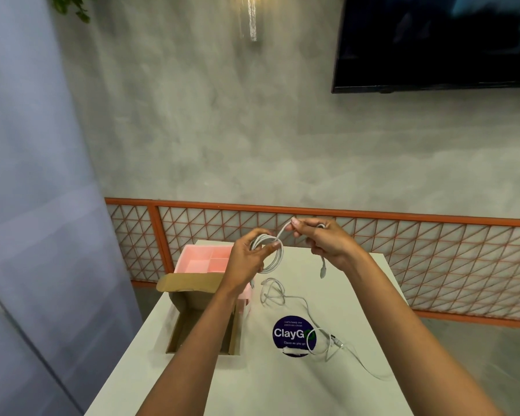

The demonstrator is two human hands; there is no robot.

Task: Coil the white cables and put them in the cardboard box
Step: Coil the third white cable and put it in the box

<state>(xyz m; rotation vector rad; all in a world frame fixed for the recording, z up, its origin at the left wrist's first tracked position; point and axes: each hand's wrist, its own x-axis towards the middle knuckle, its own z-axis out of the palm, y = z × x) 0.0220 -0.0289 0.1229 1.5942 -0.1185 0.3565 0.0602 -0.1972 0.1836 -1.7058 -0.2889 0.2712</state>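
Note:
My left hand [246, 259] grips a coiled white cable [275, 258] above the far part of the white table [282, 391]. My right hand [324, 244] pinches the free strand of the same cable; its plug end [322, 270] dangles below that hand. A second white cable [285, 298] lies loose on the table, running toward the front right. The open cardboard box [189, 298] sits at the table's left, under my left forearm, and nothing shows in the visible part of its inside.
A pink tray with compartments [204, 261] stands behind the box. A round blue sticker [291, 334] lies on the table under the loose cable. An orange lattice railing [403, 250] and a grey wall lie beyond; a dark screen [433, 43] hangs at upper right.

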